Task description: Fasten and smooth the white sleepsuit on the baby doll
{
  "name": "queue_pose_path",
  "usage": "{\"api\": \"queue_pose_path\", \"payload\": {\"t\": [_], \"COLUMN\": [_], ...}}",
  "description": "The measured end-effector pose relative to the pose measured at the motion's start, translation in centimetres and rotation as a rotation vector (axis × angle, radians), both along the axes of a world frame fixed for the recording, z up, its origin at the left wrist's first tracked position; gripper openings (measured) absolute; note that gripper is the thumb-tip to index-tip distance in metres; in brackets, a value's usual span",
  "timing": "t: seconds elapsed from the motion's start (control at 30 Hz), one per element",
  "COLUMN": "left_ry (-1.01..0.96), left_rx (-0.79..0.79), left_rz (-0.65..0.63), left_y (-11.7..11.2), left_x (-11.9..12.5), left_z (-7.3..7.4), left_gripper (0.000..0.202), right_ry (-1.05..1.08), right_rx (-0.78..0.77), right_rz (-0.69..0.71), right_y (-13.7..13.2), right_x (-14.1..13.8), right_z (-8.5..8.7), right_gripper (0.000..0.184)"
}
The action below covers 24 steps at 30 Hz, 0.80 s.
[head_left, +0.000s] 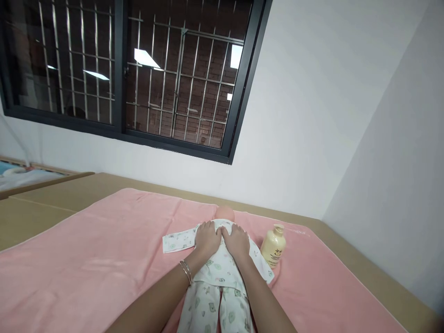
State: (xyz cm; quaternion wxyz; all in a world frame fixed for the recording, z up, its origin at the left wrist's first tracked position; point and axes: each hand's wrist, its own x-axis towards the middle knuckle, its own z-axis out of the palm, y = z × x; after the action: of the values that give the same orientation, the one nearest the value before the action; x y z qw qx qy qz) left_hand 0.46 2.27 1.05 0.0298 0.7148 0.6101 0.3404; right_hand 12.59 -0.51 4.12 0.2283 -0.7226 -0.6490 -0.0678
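Note:
A baby doll (225, 213) in white printed pyjamas (217, 286) lies on its back on a pink towel (104, 259), head towards the wall. My left hand (207, 238) rests flat on the doll's upper chest, fingers stretched out towards its shoulder. My right hand (236, 240) lies flat beside it on the chest, the two hands touching at the middle. A thin bracelet (186, 271) sits on my left wrist. Neither hand holds anything.
A cream pump bottle (274, 246) stands on the towel just right of the doll. The towel covers a tan surface (41, 208) that meets white walls in the right corner. A dark barred window (138, 74) fills the upper left.

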Motion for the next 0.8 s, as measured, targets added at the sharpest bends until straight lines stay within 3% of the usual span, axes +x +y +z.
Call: {"api": "queue_pose_path", "payload": {"t": [0.17,0.23,0.37,0.57,0.8], "left_ry": [-0.021,-0.072,-0.125,-0.067,-0.068], "left_rx": [0.115,0.134,0.134,0.064,0.095], "left_rz": [-0.264,-0.309,-0.24,-0.025,-0.128], "left_y": [1.0,0.9,0.2,-0.7,0.6], "left_x": [-0.5,-0.6,-0.3,-0.1,-0.2], "left_z": [-0.3,-0.3,-0.2,0.0,-0.5], "left_gripper": [0.032,0.031,0.029,0.029,0.034], "right_ry": [0.011,0.028,0.005,-0.042,0.005], "right_rx": [-0.021,-0.016,-0.002,0.017,0.018], "right_rz": [0.149,0.156,0.061,-0.094,0.043], "right_y": [0.6,0.3,-0.5,-1.3,0.4], "right_x": [0.6,0.5,-0.1,-1.0,0.3], "right_z": [0.0,0.1,0.1,0.1,-0.5], "right_gripper": [0.04,0.036,0.037,0.045,0.04]}}
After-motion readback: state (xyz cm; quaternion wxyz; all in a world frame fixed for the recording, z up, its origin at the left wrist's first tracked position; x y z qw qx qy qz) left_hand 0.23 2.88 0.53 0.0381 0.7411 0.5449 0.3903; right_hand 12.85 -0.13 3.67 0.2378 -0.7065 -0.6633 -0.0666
